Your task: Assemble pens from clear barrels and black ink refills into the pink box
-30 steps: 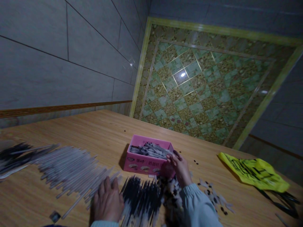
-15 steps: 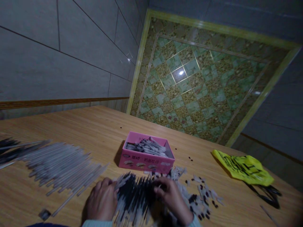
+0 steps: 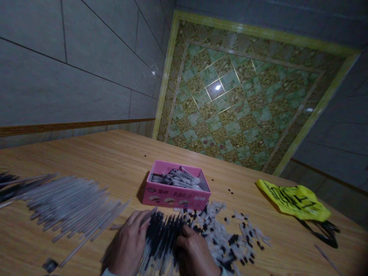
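A bunch of thin pen refills (image 3: 163,237), black at their far ends and pale nearer me, lies between my hands. My left hand (image 3: 128,241) rests along the bunch's left side, fingers curled, with a pale translucent pen part (image 3: 153,211) poking out past the fingertips. On the other side, my right hand (image 3: 197,247) has its thumb and forefinger pinched at the refills' right edge; what they grip is hidden. Just beyond stands an open pink box (image 3: 175,197) holding many white pens with black ends (image 3: 179,178). To the right spreads a heap of small clear caps and black plugs (image 3: 227,237).
Long translucent tubes (image 3: 69,203) lie in a wide row at left, with dark refills (image 3: 11,188) beyond them. A small dark piece (image 3: 50,264) sits near the front. At right are a yellow bag (image 3: 296,201), a black strap (image 3: 319,232) and a thin stick (image 3: 327,258).
My right hand has moved left and nearer, from over the caps to the refills' right edge. My left hand has turned, and fewer translucent parts show in it.
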A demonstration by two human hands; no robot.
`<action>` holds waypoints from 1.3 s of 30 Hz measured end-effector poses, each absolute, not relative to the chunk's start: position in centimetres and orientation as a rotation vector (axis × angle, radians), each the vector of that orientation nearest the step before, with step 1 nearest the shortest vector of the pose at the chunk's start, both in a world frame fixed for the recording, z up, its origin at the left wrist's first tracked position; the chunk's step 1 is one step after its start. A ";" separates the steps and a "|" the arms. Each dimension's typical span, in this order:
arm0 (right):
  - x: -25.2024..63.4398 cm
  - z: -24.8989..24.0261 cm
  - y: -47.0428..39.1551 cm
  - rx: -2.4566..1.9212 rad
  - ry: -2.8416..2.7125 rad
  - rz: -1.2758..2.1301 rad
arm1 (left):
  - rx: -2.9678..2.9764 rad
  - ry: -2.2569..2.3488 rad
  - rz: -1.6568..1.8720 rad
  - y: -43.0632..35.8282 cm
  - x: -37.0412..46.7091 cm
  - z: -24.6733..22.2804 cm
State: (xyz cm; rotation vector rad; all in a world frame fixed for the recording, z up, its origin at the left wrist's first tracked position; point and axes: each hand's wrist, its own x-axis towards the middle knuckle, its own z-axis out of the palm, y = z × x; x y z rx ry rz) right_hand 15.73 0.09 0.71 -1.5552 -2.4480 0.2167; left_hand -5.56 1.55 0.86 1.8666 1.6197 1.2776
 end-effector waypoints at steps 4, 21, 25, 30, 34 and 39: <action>15.7 1.6 -0.4 -1.447 -2.517 0.244 | 1.203 1.240 1.366 1.6 -4.4 0.5; 16.1 0.6 0.3 -1.348 -2.631 0.180 | 0.236 0.668 1.224 1.6 -3.2 0.7; 16.0 0.9 0.2 -1.305 -2.639 0.175 | 0.230 0.703 1.243 1.8 -3.4 0.3; 16.1 1.1 -0.3 -1.251 -2.393 0.217 | 0.149 0.743 1.264 2.1 -3.4 0.0; 15.8 2.0 -0.9 -1.229 -1.792 0.423 | 0.055 0.749 1.285 2.0 -3.3 0.3; 14.6 4.4 -2.2 -1.069 -1.201 0.769 | 0.009 0.744 1.266 1.8 -3.2 0.9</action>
